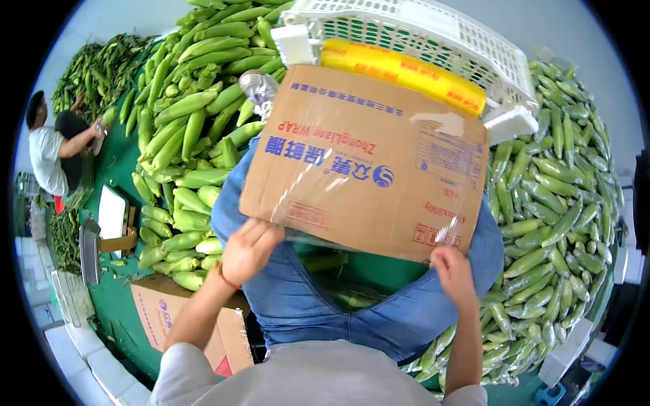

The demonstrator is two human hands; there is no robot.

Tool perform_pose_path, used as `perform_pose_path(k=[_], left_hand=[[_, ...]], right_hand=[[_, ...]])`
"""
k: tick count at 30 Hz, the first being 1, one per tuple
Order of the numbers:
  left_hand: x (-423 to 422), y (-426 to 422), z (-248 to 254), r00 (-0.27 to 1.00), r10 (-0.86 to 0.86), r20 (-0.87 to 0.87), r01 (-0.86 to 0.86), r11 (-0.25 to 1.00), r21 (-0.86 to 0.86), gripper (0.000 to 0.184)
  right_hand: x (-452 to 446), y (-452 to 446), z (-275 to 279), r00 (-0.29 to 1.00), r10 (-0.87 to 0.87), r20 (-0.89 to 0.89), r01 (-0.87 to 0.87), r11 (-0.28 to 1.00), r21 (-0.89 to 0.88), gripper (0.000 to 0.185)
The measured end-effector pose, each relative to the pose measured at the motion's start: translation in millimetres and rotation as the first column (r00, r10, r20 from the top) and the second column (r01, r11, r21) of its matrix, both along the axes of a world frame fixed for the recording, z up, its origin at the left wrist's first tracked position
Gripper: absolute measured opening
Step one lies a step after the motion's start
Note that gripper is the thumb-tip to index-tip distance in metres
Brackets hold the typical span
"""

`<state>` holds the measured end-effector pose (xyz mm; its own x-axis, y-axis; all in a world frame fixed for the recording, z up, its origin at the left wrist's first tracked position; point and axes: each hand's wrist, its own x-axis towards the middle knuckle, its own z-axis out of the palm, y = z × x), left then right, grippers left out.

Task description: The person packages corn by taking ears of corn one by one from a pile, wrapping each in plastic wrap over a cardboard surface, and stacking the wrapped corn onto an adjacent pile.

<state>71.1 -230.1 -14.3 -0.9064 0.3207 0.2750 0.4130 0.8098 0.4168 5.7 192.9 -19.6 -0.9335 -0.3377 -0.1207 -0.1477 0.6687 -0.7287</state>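
Note:
A flat brown cardboard box (pixel 359 169) with blue and red print lies across my lap. Behind its far edge sits a roll of cling film (pixel 403 73) in yellow printed wrap. A clear sheet of cling film (pixel 305 235) stretches over the cardboard, glossy along the near edge. My left hand (pixel 252 252), with a red string on the wrist, is closed on the film at the near left corner. At the near right corner my right hand (pixel 452 274) is also closed, pinching the film. No corn lies on the cardboard.
Unwrapped green corn (pixel 196 115) is heaped on the left, wrapped corn (pixel 548 237) on the right. A white plastic crate (pixel 420 40) stands behind the roll. A scale (pixel 108 227) and another carton (pixel 183 318) are at left. A person (pixel 61 149) sits at far left.

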Motion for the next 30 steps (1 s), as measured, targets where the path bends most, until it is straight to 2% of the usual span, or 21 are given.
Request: perform_pose_path(k=[1, 2, 4, 5, 6, 7, 8, 9, 10, 12, 14, 18, 22, 25, 28, 30], left_hand=[[18.6, -0.4, 3.7, 0.999, 0.038, -0.019, -0.037, 0.998, 0.044, 0.022], [36.4, -3.3, 0.5, 0.973, 0.226, -0.038, -0.222, 0.972, 0.08, 0.019], [71.4, -21.9, -17.2, 0.832, 0.552, -0.051, -0.539, 0.827, 0.159, 0.013], [86.0, -38.1, -38.9, 0.634, 0.762, 0.134, -0.734, 0.537, 0.417, 0.011], [101.4, -59.4, -70.7, 0.403, 0.834, 0.377, -0.812, 0.136, 0.567, 0.011], [119.1, -81.3, -103.1, 0.423, 0.752, 0.506, -0.804, 0.054, 0.592, 0.016], [131.9, -97.4, -141.8, 0.369, 0.666, 0.648, -0.909, 0.112, 0.402, 0.02], [130.6, -100.7, -168.0, 0.311, 0.561, 0.767, -0.947, 0.25, 0.202, 0.02], [117.4, -92.2, -182.4, 0.281, 0.474, 0.835, -0.927, 0.36, 0.107, 0.021], [84.4, -64.4, -212.2, 0.25, 0.333, 0.909, -0.857, 0.513, 0.048, 0.022], [50.6, -29.8, -233.8, 0.222, 0.23, 0.948, -0.808, 0.588, 0.046, 0.024], [21.9, 7.2, -249.3, 0.141, 0.104, 0.985, -0.796, 0.604, 0.05, 0.029], [40.6, -7.1, -216.7, 0.044, -0.06, 0.997, -0.807, 0.586, 0.071, 0.035], [70.4, -42.4, -159.2, -0.044, -0.146, 0.988, -0.816, 0.576, 0.049, 0.04], [110.2, -90.4, -95.9, -0.116, -0.122, 0.986, -0.839, 0.543, -0.031, 0.045], [145.2, -124.8, -61.1, -0.107, -0.031, 0.994, -0.864, 0.498, -0.077, 0.048]], right_hand=[[10.6, -7.2, -7.5, 0.996, 0.055, -0.071, -0.051, 0.997, 0.05, 0.006], [13.2, -13.1, -12.3, 0.983, 0.112, -0.143, -0.097, 0.99, 0.103, 0.006], [12.7, -17.9, -10.8, 0.997, 0.04, -0.064, -0.037, 0.998, 0.046, 0.006], [14.6, -18.2, -8.9, 1.0, -0.006, -0.019, 0.007, 1.0, 0.023, 0.006], [14.6, -18.9, -8.0, 1.0, -0.004, 0.013, 0.004, 1.0, 0.02, 0.006], [11.3, -19.0, -6.8, 0.999, 0.001, 0.04, -0.002, 1.0, 0.018, 0.006], [7.2, -19.3, -5.3, 0.998, 0.01, 0.065, -0.012, 1.0, 0.017, 0.006], [4.6, -19.8, -3.9, 0.996, 0.006, 0.093, -0.007, 1.0, 0.004, 0.006], [2.9, -20.3, -3.0, 0.993, -0.005, 0.119, 0.006, 1.0, -0.01, 0.007], [6.1, -17.4, -1.7, 0.988, -0.015, 0.152, 0.016, 1.0, -0.002, 0.007], [4.8, -17.7, -5.9, 0.991, -0.01, 0.132, 0.007, 1.0, 0.02, 0.007], [4.6, -17.1, -4.9, 0.986, -0.023, 0.163, 0.016, 0.999, 0.043, 0.006], [3.7, -19.5, -3.1, 0.988, -0.032, 0.149, 0.023, 0.998, 0.065, 0.005], [4.3, -25.1, -3.3, 0.986, -0.048, 0.157, 0.041, 0.998, 0.052, 0.005], [4.0, -25.2, -0.7, 0.984, -0.05, 0.168, 0.043, 0.998, 0.044, 0.006], [3.6, -23.9, 0.1, 0.982, -0.053, 0.183, 0.049, 0.998, 0.024, 0.006]])
